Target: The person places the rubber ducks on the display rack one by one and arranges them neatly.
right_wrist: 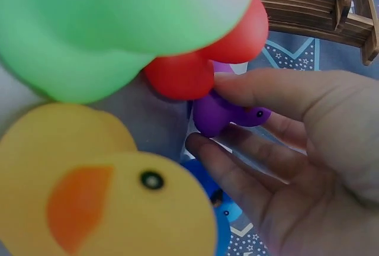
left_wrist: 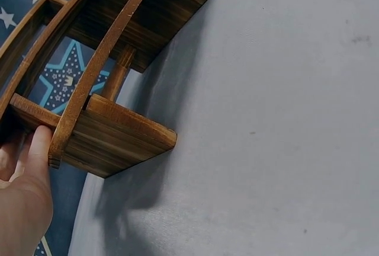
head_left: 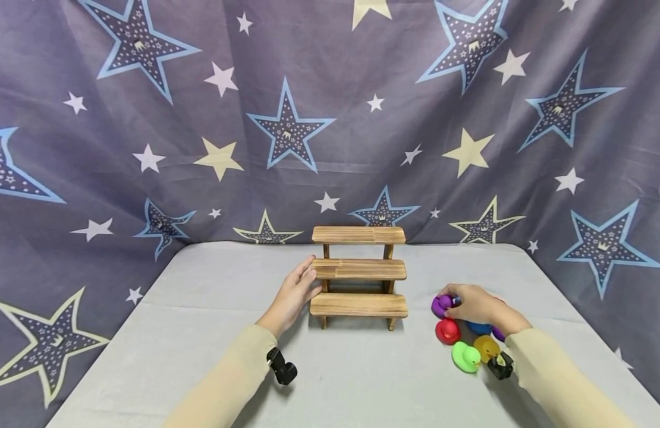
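My right hand pinches a purple rubber duck between thumb and fingers, at the far left of a cluster of ducks. In the right wrist view that purple duck shows between the thumb and fingertips, right beside a red duck. At the middle of the table stands a three-tier wooden display stand. My left hand touches its left end near the middle tier, fingers mostly extended. The left wrist view shows fingertips against the stand's side.
Near the right hand lie a red duck, a green duck, a yellow-orange duck and a blue duck, with others partly hidden under the hand. A star-patterned curtain hangs behind the table.
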`<state>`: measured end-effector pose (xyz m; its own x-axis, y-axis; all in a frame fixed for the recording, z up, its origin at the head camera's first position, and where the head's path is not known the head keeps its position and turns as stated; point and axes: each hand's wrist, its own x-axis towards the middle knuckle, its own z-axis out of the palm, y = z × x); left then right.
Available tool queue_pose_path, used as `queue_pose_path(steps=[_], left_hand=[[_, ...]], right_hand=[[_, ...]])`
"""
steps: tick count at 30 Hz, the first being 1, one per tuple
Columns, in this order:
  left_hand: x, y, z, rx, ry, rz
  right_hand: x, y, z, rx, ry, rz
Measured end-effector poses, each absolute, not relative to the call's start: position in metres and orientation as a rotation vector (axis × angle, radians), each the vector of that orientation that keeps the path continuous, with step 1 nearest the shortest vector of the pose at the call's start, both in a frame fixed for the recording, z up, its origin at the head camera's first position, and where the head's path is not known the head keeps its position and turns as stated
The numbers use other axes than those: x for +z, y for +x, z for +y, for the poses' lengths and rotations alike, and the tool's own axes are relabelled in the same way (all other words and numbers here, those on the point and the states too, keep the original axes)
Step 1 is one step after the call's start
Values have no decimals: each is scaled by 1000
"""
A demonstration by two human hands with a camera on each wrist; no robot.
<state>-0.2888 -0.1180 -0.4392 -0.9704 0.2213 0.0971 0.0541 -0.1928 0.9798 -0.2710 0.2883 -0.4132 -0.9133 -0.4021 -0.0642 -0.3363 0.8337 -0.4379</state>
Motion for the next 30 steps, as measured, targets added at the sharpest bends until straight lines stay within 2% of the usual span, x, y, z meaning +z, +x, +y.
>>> queue_pose_path(steps=[15, 30], left_hand=[[-438, -288, -118, 2329, 324, 1906], [-439, -288, -120, 2327, 356, 1898]], right_hand=[[-398, -269, 289, -730, -639, 2913], [-355, -262, 270, -932, -735, 2954]])
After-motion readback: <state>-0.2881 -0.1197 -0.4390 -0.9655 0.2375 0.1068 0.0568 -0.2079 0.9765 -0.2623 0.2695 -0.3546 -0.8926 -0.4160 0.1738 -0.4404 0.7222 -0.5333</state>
